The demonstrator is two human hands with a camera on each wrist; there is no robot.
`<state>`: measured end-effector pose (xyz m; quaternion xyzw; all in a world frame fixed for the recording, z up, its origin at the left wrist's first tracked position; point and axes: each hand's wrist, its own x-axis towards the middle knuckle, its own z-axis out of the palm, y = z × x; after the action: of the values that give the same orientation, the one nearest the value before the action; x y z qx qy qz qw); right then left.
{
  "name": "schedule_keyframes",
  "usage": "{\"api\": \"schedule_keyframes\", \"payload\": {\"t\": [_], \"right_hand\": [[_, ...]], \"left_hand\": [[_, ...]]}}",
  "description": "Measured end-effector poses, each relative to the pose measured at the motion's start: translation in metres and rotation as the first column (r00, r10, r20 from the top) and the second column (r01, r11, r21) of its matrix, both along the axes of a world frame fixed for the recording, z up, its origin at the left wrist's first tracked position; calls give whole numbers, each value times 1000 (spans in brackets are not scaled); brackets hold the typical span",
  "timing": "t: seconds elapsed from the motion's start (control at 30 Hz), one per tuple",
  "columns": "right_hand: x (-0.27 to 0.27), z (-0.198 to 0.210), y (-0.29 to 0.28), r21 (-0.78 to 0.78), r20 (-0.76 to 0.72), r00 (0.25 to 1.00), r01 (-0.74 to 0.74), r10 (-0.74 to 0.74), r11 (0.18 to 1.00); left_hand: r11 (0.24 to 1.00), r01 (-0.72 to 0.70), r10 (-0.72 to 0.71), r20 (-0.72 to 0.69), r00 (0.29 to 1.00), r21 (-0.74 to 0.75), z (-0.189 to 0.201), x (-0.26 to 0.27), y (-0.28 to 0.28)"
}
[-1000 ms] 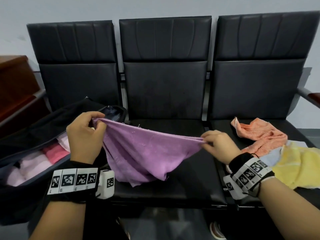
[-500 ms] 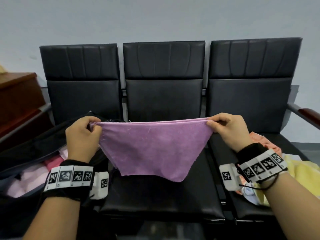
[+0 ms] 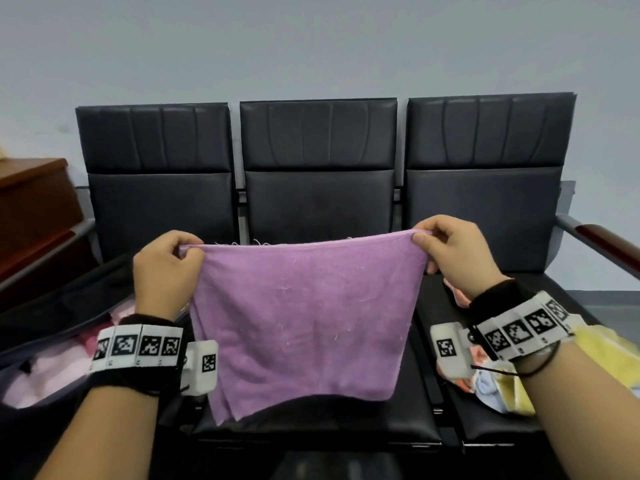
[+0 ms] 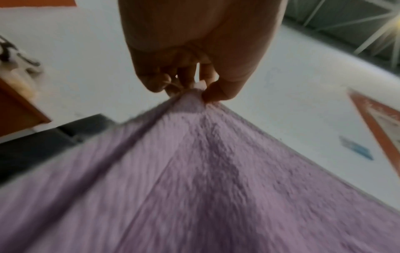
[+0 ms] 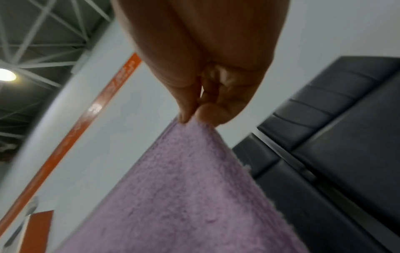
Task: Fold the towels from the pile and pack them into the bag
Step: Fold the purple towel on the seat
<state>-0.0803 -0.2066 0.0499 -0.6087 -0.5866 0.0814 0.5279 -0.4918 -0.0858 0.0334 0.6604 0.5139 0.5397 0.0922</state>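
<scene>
Here, one purple towel (image 3: pixel 304 317), apparently doubled, each top corner pinched: left hand (image 3: pixel 166 268), right hand (image 3: pixel 457 258).

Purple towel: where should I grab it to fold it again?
Probably keep the two top corners, where the left hand and right hand pinch the purple towel. It hangs flat and doubled between them, so bringing those corners together from the sides should halve it.

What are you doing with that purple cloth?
A person is folding towels. Their left hand and right hand each pinch a top corner of the purple towel, holding it up stretched in front of the middle seat of a black bench. It already hangs doubled over. An open bag on the left holds pink towels, and more towels wait on the right seat.
</scene>
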Motion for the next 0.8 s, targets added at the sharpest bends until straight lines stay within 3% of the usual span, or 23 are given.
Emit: {"api": "schedule_keyframes", "payload": {"t": [0.1,0.17,0.33,0.43,0.53,0.67,0.73,0.8], "right_hand": [[-1,-25,26,-110,-255,967,-47,17,993],[-2,-38,40,-106,-340,941,-32,-6,994],[7,-28,54,59,-247,967,82,-65,995],[10,-15,44,171,-206,977,81,-45,982],[10,-23,28,167,-188,982,53,-21,984],[11,-68,8,4,-134,991,-19,19,1000],[11,-95,-1,-149,-120,992,-68,50,987],[11,-119,-11,-311,-169,983,-128,78,942]], "left_hand": [[973,-4,-11,-66,998,-232,-26,11,24],[964,24,-33,-31,999,-266,-35,18,34],[985,83,-64,127,990,-148,-21,27,49],[995,97,-99,75,992,21,-9,25,49],[993,118,-119,25,993,30,-11,21,47],[986,111,-126,-120,985,-125,-44,13,41],[955,164,-213,-190,958,-247,-65,8,35],[876,244,-354,-212,911,-417,-84,2,28]]}}
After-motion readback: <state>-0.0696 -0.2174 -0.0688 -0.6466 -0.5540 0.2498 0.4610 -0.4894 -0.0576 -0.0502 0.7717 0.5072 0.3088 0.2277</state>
